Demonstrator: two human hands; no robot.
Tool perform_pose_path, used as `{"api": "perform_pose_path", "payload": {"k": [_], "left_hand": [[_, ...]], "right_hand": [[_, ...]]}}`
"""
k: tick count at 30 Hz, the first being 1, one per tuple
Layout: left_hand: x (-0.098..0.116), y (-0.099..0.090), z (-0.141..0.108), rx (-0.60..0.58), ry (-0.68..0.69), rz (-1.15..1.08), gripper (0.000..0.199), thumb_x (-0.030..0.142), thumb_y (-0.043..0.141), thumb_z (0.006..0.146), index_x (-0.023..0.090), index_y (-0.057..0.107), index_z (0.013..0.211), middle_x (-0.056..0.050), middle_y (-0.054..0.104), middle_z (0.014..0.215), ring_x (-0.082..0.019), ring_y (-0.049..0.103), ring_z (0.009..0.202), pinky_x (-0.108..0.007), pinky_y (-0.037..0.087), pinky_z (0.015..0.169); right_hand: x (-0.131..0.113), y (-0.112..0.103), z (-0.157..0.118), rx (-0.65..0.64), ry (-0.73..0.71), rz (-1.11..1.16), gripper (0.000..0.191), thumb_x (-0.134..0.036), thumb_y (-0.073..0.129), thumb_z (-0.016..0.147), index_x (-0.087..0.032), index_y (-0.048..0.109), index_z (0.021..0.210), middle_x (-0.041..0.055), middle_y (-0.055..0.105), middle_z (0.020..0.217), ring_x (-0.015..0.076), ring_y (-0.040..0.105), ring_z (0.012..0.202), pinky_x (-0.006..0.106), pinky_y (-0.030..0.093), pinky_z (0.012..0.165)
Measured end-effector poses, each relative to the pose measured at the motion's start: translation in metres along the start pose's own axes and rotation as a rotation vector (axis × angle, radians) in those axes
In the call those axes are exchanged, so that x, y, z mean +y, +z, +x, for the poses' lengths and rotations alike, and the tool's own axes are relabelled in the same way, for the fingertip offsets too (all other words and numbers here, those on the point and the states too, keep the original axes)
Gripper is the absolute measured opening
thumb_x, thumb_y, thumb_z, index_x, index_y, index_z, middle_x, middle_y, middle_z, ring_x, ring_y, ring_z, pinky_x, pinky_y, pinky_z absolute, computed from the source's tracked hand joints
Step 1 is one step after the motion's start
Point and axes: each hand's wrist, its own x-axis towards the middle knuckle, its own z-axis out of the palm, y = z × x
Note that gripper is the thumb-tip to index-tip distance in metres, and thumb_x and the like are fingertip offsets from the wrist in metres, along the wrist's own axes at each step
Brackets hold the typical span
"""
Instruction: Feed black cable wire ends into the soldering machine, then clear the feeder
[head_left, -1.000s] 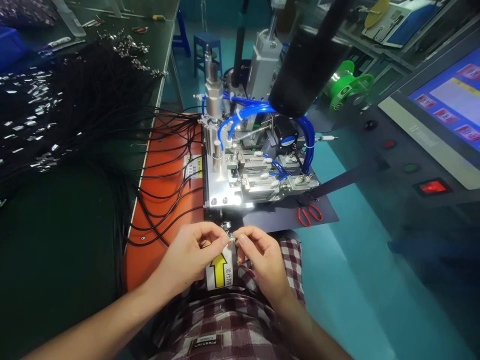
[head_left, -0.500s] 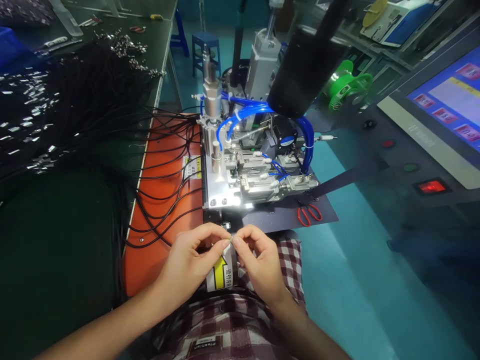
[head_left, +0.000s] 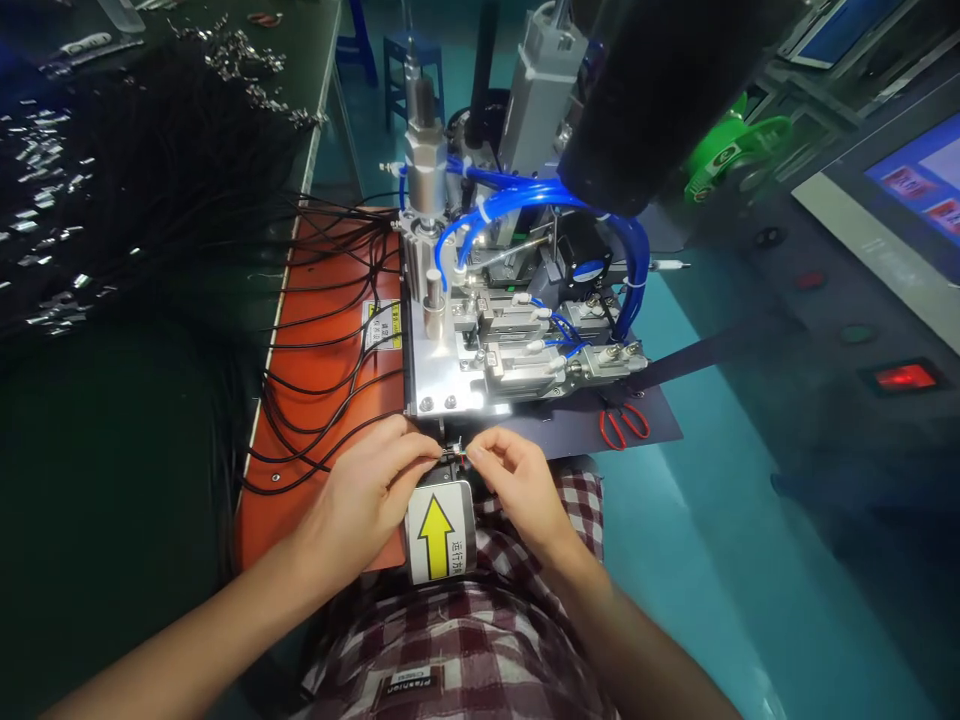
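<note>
My left hand is pinched at the front edge of the metal machine, its fingertips by a small metal fixture. From the other side my right hand pinches at the same fixture. Whatever lies between the fingertips of either hand is too small to make out. Just below the hands is a white label with a yellow arrow. Black cables run across the orange board into the machine's left side.
A heap of black cables with shiny ends covers the dark table at left. Red-handled scissors lie right of the machine. Blue air tubes arch over it. A control panel stands at right, a green spool behind.
Both hands have moved up and forward from above the arrow label to the small fixture, and their fingertips have drawn slightly apart. More of the label shows. The camera view has shifted.
</note>
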Motion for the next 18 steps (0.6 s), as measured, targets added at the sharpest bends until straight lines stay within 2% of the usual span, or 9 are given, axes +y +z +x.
{"api": "perform_pose_path", "payload": {"k": [4, 8, 12, 18], "left_hand": [[-0.012, 0.002, -0.001, -0.066, 0.094, 0.059, 0.027, 0.008, 0.043, 0.09, 0.018, 0.061, 0.107, -0.002, 0.056, 0.089, -0.011, 0.055, 0.08, -0.019, 0.044, 0.071], [-0.016, 0.004, -0.002, -0.125, 0.158, 0.197, 0.032, 0.01, 0.04, 0.09, 0.018, 0.059, 0.114, -0.003, 0.055, 0.084, -0.014, 0.055, 0.074, -0.024, 0.046, 0.065], [-0.016, 0.005, -0.001, -0.098, 0.2, 0.3, 0.033, 0.012, 0.038, 0.09, 0.017, 0.061, 0.113, -0.004, 0.053, 0.077, -0.017, 0.054, 0.066, -0.026, 0.045, 0.057], [-0.015, 0.006, -0.001, -0.058, 0.242, 0.365, 0.033, 0.013, 0.038, 0.09, 0.015, 0.062, 0.112, -0.005, 0.052, 0.076, -0.017, 0.053, 0.064, -0.026, 0.044, 0.053]], "right_hand": [[0.002, -0.001, 0.007, -0.038, 0.059, 0.021, 0.02, -0.033, 0.061, 0.075, -0.016, 0.055, 0.068, -0.0037, 0.047, 0.059, 0.0092, 0.037, 0.052, 0.023, 0.03, 0.049], [0.002, -0.002, 0.009, -0.032, 0.077, -0.008, 0.019, -0.032, 0.062, 0.075, -0.015, 0.055, 0.068, -0.0029, 0.049, 0.061, 0.0092, 0.039, 0.053, 0.023, 0.031, 0.05], [0.004, -0.003, 0.01, -0.032, 0.068, -0.052, 0.02, -0.033, 0.06, 0.076, -0.016, 0.055, 0.068, -0.003, 0.048, 0.061, 0.0096, 0.039, 0.054, 0.023, 0.032, 0.05], [0.007, -0.005, 0.012, -0.041, 0.063, -0.08, 0.02, -0.033, 0.06, 0.077, -0.016, 0.055, 0.069, -0.0032, 0.047, 0.061, 0.01, 0.038, 0.054, 0.024, 0.03, 0.05]]}}
